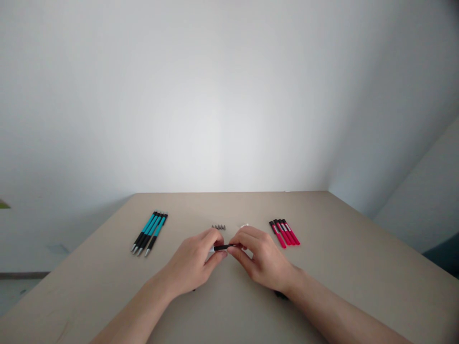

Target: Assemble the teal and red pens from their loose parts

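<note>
Above the middle of the table, my left hand [198,258] pinches a pen [220,247] with a black grip section and a pale part by the left fingers. Thumb and fingers of my right hand [261,253] are closed at the pen's thin right end; whether a separate small piece is between them is hidden. Just beyond the hands lies a short row of small grey metal pieces [219,227]. Some small white parts [244,225] show behind my right fingers. Dark items [280,295] are partly covered by my right wrist.
Several turquoise and black pens [149,233] lie side by side on the left of the beige table [222,310]. To the right are several red pieces with black ends [285,233]. A white wall [222,105] rises behind the table's far edge.
</note>
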Motion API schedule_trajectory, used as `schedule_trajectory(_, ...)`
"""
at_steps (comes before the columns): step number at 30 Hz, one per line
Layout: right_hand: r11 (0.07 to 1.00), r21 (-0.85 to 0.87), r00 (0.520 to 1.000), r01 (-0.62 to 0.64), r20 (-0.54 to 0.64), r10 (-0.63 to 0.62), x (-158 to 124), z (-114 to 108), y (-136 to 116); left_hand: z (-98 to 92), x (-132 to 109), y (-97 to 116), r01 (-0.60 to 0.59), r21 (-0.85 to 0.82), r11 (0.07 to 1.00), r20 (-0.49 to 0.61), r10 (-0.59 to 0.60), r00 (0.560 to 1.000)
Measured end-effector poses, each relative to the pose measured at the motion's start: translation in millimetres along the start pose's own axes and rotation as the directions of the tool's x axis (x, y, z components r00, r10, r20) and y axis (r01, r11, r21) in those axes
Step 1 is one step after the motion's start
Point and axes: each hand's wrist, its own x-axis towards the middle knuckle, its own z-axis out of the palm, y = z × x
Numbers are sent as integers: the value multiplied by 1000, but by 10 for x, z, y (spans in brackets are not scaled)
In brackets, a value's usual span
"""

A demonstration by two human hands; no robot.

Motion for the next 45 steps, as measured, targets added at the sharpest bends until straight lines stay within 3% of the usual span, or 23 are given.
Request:
schedule_trajectory(21,995,-83,996,53,78,-47,11,22,26,-6,-16,16,3,8,1000,8,-3,1000)
schedule_trajectory(32,994,-103,994,31,103,-20,5,22,6,-18,4,3,-100,2,995,45,100,994)
schedule_trajectory(39,983,-184,991,-5,132,29,-8,46,31,-21,-16,32,-2,-55,998,26,3,1000)
schedule_trajectory(45,996,-90,993,11,121,0,-10,19,-11,-31,-4,13,-78,-79,994,8,79,997)
